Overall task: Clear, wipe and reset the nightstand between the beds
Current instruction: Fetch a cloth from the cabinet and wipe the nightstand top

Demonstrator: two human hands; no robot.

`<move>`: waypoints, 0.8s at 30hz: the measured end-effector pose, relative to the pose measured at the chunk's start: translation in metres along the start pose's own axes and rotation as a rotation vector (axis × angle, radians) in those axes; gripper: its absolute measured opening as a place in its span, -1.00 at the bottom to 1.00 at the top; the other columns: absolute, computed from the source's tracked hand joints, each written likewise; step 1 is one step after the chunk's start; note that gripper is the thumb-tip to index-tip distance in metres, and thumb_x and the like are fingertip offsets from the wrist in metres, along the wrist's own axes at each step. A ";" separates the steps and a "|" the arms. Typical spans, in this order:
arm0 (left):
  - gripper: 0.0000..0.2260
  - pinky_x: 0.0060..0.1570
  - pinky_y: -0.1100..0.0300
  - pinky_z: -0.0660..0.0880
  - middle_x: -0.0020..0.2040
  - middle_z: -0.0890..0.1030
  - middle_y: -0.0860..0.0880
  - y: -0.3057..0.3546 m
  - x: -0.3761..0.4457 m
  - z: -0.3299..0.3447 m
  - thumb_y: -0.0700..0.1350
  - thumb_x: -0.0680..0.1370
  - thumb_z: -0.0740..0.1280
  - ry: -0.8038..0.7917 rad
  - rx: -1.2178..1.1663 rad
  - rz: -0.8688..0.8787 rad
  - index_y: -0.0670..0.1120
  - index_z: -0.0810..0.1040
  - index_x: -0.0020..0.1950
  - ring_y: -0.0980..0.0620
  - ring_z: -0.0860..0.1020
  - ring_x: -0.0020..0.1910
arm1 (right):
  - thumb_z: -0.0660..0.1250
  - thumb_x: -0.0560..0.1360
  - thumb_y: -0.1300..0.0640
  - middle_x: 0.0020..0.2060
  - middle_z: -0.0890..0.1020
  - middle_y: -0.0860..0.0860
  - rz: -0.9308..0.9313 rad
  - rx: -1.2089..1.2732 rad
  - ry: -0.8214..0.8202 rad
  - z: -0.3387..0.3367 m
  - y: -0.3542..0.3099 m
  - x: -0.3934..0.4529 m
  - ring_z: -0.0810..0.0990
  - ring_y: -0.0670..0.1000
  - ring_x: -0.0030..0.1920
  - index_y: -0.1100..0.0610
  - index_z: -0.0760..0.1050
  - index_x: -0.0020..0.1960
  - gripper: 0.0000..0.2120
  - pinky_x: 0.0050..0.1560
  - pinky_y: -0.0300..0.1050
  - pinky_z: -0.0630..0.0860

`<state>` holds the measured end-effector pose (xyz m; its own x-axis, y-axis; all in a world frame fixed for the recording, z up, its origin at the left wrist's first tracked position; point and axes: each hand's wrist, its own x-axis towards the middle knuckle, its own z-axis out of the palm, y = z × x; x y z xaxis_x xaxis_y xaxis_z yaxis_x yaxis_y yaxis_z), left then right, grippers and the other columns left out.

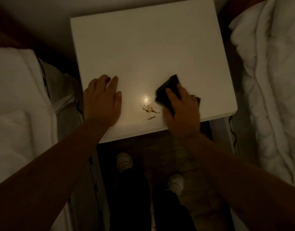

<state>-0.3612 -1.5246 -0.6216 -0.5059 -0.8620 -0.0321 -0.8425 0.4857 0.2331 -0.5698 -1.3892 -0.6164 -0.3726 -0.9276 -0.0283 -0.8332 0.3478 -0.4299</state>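
The white nightstand top [143, 47] fills the middle of the dim view, with nothing standing on it. A patch of brown crumbs and smears [149, 110] lies near its front edge, beside a small bright light spot. My left hand [102, 100] rests flat on the front left corner, fingers straight. My right hand [182, 107] presses a dark cloth [168, 90] onto the top at the front right, just right of the crumbs, fingers laid over the cloth.
A bed with white bedding [18, 105] flanks the nightstand on the left, and a white quilted duvet [273, 80] lies on the right. My feet in light shoes [124, 161] stand on the dark floor in front.
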 end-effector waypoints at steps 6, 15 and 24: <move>-0.54 0.40 -0.13 0.21 0.47 0.32 -0.24 0.001 -0.030 0.002 -0.06 0.62 0.06 -0.030 -0.178 0.022 -0.26 0.33 0.45 -0.23 0.23 0.48 | 0.41 0.30 0.26 0.25 0.54 0.20 -0.119 0.278 -0.022 0.033 -0.080 -0.012 0.52 0.18 0.17 0.13 0.57 0.24 -0.50 0.19 0.10 0.42; -0.52 0.44 -0.07 0.16 0.44 0.35 -0.26 -0.001 -0.029 -0.002 -0.04 0.59 0.04 -0.022 -0.335 -0.014 -0.28 0.40 0.40 -0.22 0.24 0.47 | 0.27 0.40 0.27 0.37 0.37 0.31 0.043 0.306 0.015 -0.049 0.046 0.045 0.33 0.32 0.39 0.29 0.32 0.41 -0.43 0.43 0.01 0.24; -0.51 0.45 -0.11 0.12 0.46 0.33 -0.23 -0.005 -0.032 0.000 0.02 0.60 0.03 -0.045 -0.400 -0.022 -0.23 0.42 0.40 -0.21 0.22 0.48 | 0.21 0.50 -0.06 0.42 0.33 0.26 -0.224 -0.137 -0.114 -0.034 0.065 0.069 0.24 0.37 0.41 0.17 0.33 0.44 -0.44 0.31 0.34 0.23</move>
<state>-0.3407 -1.4991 -0.6213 -0.5033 -0.8602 -0.0821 -0.7195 0.3645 0.5911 -0.6636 -1.4258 -0.6160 -0.1311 -0.9901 -0.0505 -0.9400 0.1404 -0.3110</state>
